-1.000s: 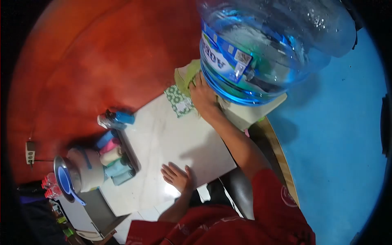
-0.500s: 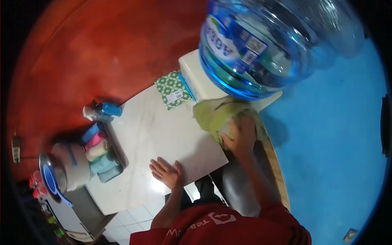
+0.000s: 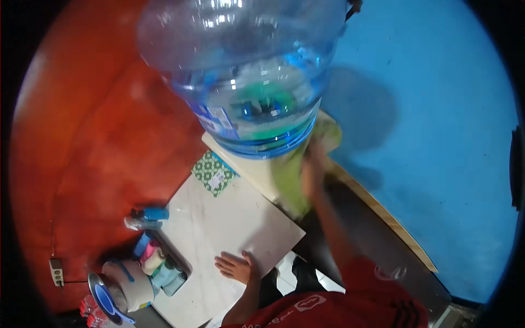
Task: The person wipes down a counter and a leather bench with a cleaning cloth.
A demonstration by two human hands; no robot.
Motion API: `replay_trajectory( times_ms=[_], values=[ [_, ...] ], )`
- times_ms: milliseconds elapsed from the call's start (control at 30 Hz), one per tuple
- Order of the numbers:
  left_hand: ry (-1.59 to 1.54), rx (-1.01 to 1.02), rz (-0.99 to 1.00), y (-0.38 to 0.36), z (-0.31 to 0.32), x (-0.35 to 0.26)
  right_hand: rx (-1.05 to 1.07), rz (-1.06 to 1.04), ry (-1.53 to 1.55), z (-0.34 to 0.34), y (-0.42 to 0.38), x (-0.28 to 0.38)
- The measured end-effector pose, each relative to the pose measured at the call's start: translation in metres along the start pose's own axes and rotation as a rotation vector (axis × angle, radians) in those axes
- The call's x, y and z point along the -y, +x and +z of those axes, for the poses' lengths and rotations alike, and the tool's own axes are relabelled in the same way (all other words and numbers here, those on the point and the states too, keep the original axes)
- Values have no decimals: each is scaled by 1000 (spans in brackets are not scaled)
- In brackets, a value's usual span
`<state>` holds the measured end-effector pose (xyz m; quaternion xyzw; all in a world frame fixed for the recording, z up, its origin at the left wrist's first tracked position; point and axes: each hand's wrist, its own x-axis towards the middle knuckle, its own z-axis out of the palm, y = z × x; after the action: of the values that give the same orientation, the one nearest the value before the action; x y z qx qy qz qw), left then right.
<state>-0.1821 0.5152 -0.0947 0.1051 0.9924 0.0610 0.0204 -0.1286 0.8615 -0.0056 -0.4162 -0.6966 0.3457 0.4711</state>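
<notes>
My right hand (image 3: 313, 174), smeared by motion, grips a green cloth (image 3: 292, 186). The cloth lies against the side of a cream water dispenser (image 3: 252, 170), and part of it hangs down. A large clear blue water jug (image 3: 260, 104) stands upright on the dispenser, close to my hand. My left hand (image 3: 236, 267) rests flat on the white marbled countertop (image 3: 219, 221), fingers spread, holding nothing.
A green patterned packet (image 3: 213, 174) lies beside the dispenser. Rolled cloths (image 3: 158, 265), spray bottles (image 3: 146, 216) and a pot-like container with a blue ladle (image 3: 109, 300) stand at the left. A dark surface with a wooden edge (image 3: 383, 213) runs along the right.
My view has turned and shifted, so the jug now looms at top centre. My right hand has carried the cloth along the dispenser's side; the left hand stays flat on the countertop.
</notes>
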Motion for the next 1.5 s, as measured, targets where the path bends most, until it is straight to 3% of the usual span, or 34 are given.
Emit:
replay_trajectory(
  times_ms=[33, 100, 167, 233, 267, 300, 333, 367, 467, 567, 767, 900, 1033, 1133, 1300, 1400, 1500],
  values=[
    [-19, -17, 2, 0, 0, 0, 102, -84, -54, 3, -34, 33],
    [-26, 19, 3, -1, -8, 1, 137, -498, -419, 0, -75, 62],
    [-51, 8, 23, -3, -4, 4, 116, -547, -402, -8, -66, 74],
    [-68, -33, 23, -3, 7, 14, -202, -203, -73, -25, -37, 74],
    [-62, -39, 13, 0, 10, 9, -328, -135, 179, -37, -8, 96],
    [-74, -21, 5, 0, 1, 5, -471, -103, 439, -48, 21, 118],
    [-88, -49, 14, -4, -4, 4, -516, -316, 414, -72, 58, 169],
    [-63, -102, 42, -7, 1, 9, -503, -449, 252, -86, 98, 168],
    [-32, -155, 29, -3, 1, 2, -170, -7, 770, -93, 193, 206],
    [-39, -248, 68, -4, 15, 8, -154, -93, 691, -70, 244, 192],
    [-111, -140, 29, -6, -7, 2, -142, -245, 398, -26, 159, 95],
    [-124, -69, 6, -5, -13, 1, -29, -219, 425, -45, 186, 110],
    [-108, -173, 53, -4, -4, 4, 79, -102, 557, -65, 249, 153],
    [-127, -145, 31, -4, -9, 1, 97, -99, 500, -55, 230, 123],
    [-141, -105, -1, -3, -16, 0, -119, -241, 309, -7, 110, 46],
    [-126, -134, 13, -3, -11, 1, -226, -392, 234, -4, 100, 43],
    [-114, -128, 18, -2, -11, 2, -233, -477, 384, -8, 137, 76]
  ],
)
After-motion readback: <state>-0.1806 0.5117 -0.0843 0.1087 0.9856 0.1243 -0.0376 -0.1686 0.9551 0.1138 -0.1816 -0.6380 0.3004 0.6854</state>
